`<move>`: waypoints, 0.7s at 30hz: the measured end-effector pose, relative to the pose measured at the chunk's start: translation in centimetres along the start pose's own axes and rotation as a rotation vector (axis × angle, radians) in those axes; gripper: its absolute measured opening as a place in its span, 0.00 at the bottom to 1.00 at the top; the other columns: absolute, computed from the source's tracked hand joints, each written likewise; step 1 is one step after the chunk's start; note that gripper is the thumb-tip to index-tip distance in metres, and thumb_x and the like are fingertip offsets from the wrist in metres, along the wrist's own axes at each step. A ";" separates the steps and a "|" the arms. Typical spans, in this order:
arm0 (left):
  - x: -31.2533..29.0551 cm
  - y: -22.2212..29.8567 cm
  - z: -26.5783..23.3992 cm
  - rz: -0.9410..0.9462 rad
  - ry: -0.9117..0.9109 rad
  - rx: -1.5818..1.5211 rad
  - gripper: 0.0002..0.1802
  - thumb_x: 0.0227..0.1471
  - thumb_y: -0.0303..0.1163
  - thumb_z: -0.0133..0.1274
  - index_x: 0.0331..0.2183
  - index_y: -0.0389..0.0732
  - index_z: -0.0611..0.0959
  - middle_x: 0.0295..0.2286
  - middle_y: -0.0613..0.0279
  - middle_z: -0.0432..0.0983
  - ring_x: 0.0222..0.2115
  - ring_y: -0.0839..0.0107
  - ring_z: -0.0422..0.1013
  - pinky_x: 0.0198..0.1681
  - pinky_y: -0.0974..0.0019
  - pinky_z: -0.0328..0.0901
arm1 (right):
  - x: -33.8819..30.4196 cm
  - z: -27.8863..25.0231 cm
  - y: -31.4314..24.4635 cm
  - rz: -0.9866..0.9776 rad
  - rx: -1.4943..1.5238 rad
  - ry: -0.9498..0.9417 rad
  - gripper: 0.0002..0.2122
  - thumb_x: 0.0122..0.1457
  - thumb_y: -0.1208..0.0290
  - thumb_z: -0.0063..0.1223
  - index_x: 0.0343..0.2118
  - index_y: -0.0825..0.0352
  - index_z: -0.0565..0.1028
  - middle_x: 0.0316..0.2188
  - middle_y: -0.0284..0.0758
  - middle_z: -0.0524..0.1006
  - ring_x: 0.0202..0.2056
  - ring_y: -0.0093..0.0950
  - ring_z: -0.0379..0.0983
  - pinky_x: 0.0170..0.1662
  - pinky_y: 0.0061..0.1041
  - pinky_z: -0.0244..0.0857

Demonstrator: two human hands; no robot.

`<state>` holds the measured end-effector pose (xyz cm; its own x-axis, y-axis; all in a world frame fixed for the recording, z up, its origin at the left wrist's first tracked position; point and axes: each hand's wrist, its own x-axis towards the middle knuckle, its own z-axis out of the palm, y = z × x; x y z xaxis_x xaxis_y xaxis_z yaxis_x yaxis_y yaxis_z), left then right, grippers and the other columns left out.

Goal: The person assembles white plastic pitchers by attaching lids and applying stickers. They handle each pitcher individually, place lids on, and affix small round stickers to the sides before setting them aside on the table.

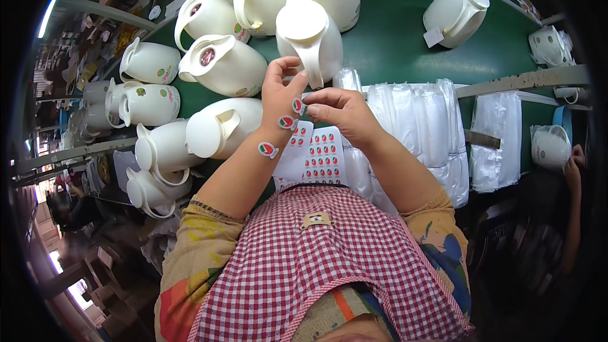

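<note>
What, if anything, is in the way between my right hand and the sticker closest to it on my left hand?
Nothing visible. Your right hand is right beside that sticker on your left hand; whether it touches it is hard to tell.

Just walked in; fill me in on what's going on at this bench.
A person in a checked apron is handling stickers beside a white jug. Three stickers sit along the left hand and forearm; the right hand has its fingertips at the uppermost one. Sticker sheets lie below the hands, clear plastic bags to the right, and more jugs around.
</note>
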<state>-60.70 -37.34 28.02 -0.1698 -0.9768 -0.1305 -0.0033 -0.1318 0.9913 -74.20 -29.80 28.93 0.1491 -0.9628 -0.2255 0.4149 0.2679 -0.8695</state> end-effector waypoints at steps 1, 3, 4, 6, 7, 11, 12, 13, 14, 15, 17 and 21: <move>-0.3 -0.3 -0.1 0.037 0.003 0.057 0.16 0.47 0.28 0.56 0.41 0.38 0.75 0.36 0.62 0.72 0.37 0.73 0.67 0.43 0.69 0.61 | -0.2 0.2 0.5 -0.006 0.023 0.000 0.10 0.55 0.74 0.58 0.39 0.72 0.77 0.31 0.34 0.79 0.33 0.21 0.74 0.39 0.21 0.69; -0.4 -0.8 -0.3 0.123 0.006 0.170 0.17 0.46 0.29 0.57 0.40 0.38 0.75 0.37 0.62 0.72 0.38 0.72 0.67 0.44 0.67 0.61 | -0.2 0.5 1.0 -0.016 0.058 0.009 0.08 0.55 0.75 0.57 0.37 0.72 0.77 0.31 0.34 0.79 0.31 0.21 0.74 0.38 0.21 0.69; -0.5 -0.9 -0.4 0.160 0.016 0.204 0.17 0.46 0.29 0.57 0.40 0.38 0.75 0.37 0.62 0.72 0.38 0.71 0.67 0.44 0.66 0.61 | -0.2 0.6 1.2 -0.016 0.070 0.019 0.07 0.55 0.76 0.57 0.35 0.72 0.77 0.30 0.34 0.79 0.30 0.20 0.73 0.36 0.21 0.69; -0.7 -1.1 -0.5 0.232 0.036 0.268 0.17 0.45 0.30 0.57 0.40 0.38 0.76 0.36 0.62 0.72 0.39 0.70 0.67 0.45 0.64 0.61 | -0.3 0.7 1.7 -0.018 0.071 0.032 0.05 0.55 0.76 0.57 0.33 0.72 0.77 0.29 0.33 0.78 0.29 0.19 0.72 0.35 0.20 0.68; -0.8 -1.2 -0.5 0.250 0.035 0.277 0.17 0.45 0.30 0.58 0.40 0.38 0.76 0.36 0.62 0.72 0.39 0.70 0.67 0.45 0.64 0.61 | -0.4 0.7 1.9 -0.023 0.060 0.036 0.05 0.55 0.76 0.56 0.32 0.72 0.76 0.28 0.33 0.78 0.29 0.19 0.72 0.34 0.20 0.68; -0.6 -2.0 -0.7 0.315 0.051 0.310 0.18 0.46 0.32 0.58 0.40 0.38 0.76 0.36 0.61 0.73 0.39 0.69 0.67 0.45 0.64 0.61 | -0.7 1.4 2.6 -0.070 -0.089 0.122 0.03 0.55 0.77 0.55 0.30 0.70 0.76 0.26 0.30 0.76 0.27 0.19 0.70 0.31 0.19 0.66; -0.4 -2.4 -0.7 0.329 0.060 0.319 0.17 0.46 0.32 0.58 0.40 0.38 0.76 0.36 0.61 0.73 0.40 0.69 0.67 0.45 0.64 0.61 | -1.0 1.5 2.6 -0.120 -0.212 0.165 0.03 0.55 0.77 0.55 0.30 0.70 0.75 0.26 0.29 0.76 0.26 0.18 0.70 0.31 0.19 0.65; 0.1 -2.9 -0.9 0.339 0.069 0.363 0.17 0.47 0.33 0.58 0.40 0.38 0.76 0.35 0.61 0.73 0.39 0.69 0.68 0.45 0.64 0.62 | -1.4 1.7 2.4 -0.169 -0.336 0.210 0.03 0.55 0.77 0.55 0.30 0.70 0.75 0.25 0.29 0.75 0.26 0.17 0.69 0.30 0.19 0.65; 0.8 -3.6 -1.4 0.348 0.082 0.408 0.17 0.47 0.33 0.58 0.40 0.38 0.77 0.35 0.61 0.73 0.39 0.69 0.68 0.44 0.64 0.62 | -1.7 1.7 2.3 -0.217 -0.459 0.251 0.02 0.55 0.77 0.55 0.30 0.70 0.75 0.25 0.28 0.75 0.26 0.17 0.68 0.30 0.18 0.64; 1.4 -4.4 -1.7 0.356 0.089 0.449 0.17 0.48 0.34 0.58 0.40 0.38 0.77 0.34 0.61 0.73 0.38 0.69 0.69 0.44 0.64 0.62 | -2.0 1.4 2.5 -0.263 -0.456 0.293 0.03 0.55 0.77 0.55 0.30 0.70 0.75 0.25 0.28 0.75 0.26 0.16 0.68 0.30 0.18 0.64; 2.2 -5.5 -2.0 0.178 -0.091 0.353 0.15 0.51 0.34 0.56 0.40 0.36 0.78 0.36 0.60 0.76 0.39 0.71 0.70 0.44 0.66 0.64 | -2.4 0.6 3.1 -0.356 -0.453 0.380 0.03 0.56 0.76 0.54 0.30 0.70 0.74 0.25 0.28 0.74 0.25 0.16 0.68 0.30 0.18 0.64; 2.8 -7.0 -1.1 -0.014 -0.402 0.132 0.12 0.56 0.31 0.51 0.40 0.34 0.78 0.37 0.58 0.78 0.38 0.74 0.72 0.44 0.69 0.66 | -3.6 -3.1 4.7 -0.203 0.141 0.502 0.04 0.56 0.74 0.56 0.32 0.68 0.74 0.26 0.30 0.76 0.28 0.19 0.72 0.34 0.18 0.65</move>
<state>-60.05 -39.36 20.72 -0.5399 -0.8279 -0.1520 -0.1301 -0.0962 0.9868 -75.56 -25.17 24.32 -0.3781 -0.8852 -0.2710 0.5116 0.0442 -0.8581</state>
